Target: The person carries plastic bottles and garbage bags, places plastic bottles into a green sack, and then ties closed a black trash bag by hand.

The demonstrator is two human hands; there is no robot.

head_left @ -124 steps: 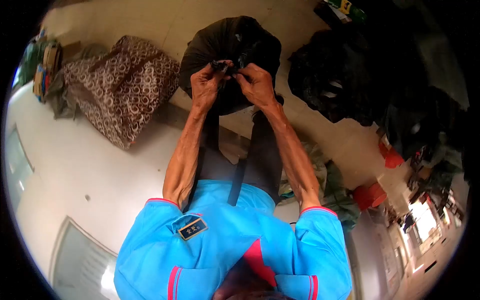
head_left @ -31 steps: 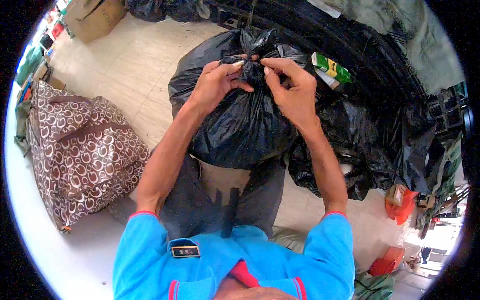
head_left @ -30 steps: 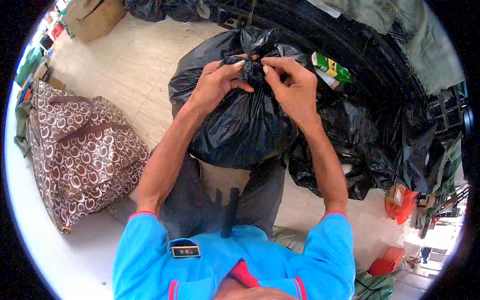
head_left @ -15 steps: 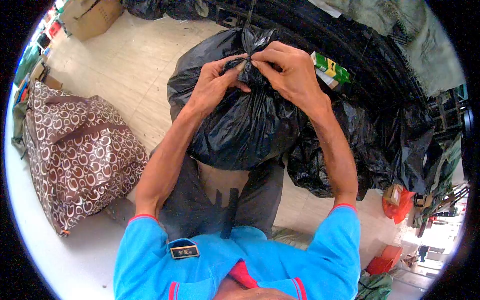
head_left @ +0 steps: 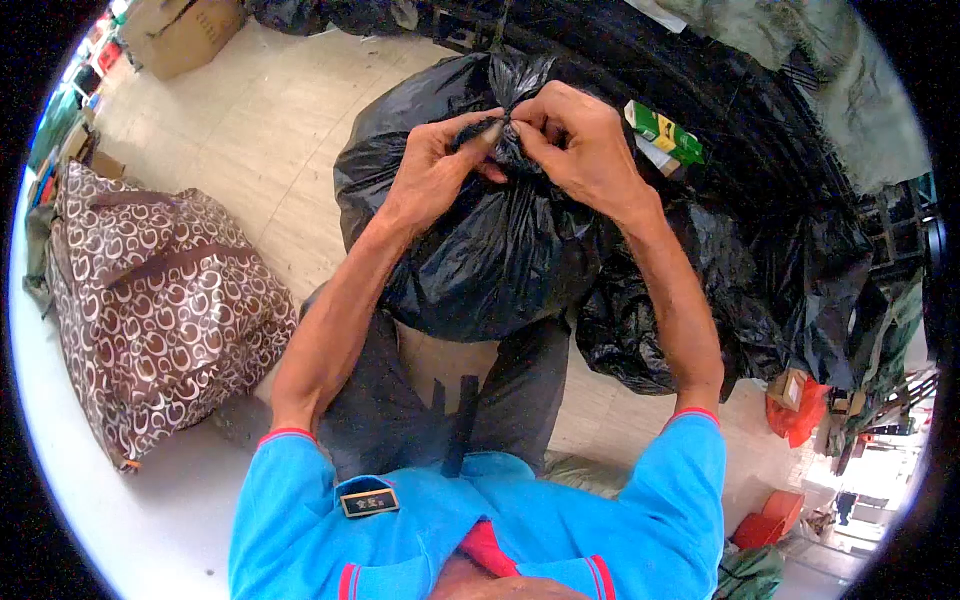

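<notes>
Showing its gathered neck (head_left: 510, 75), the black bag (head_left: 490, 285) is pinched by left hand (head_left: 432, 172) and right hand (head_left: 585, 145), fingertips close together, in front of the person's legs (head_left: 350, 405). Firm, even pressure near the gather should limit tearing. A patterned bag (head_left: 170, 310) stands at left.

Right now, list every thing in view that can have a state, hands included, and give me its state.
Left hand: pinching the black bag's neck
Right hand: pinching the same neck
Black bag: bulging, neck gathered; whether knotted, hidden by fingers
Patterned bag: bulging, creased
Loose plastic: crumpled
Green box: lying slanted
Carton: flaps cut off by the view, cannot tell
Badge: fixed to the shirt
</notes>
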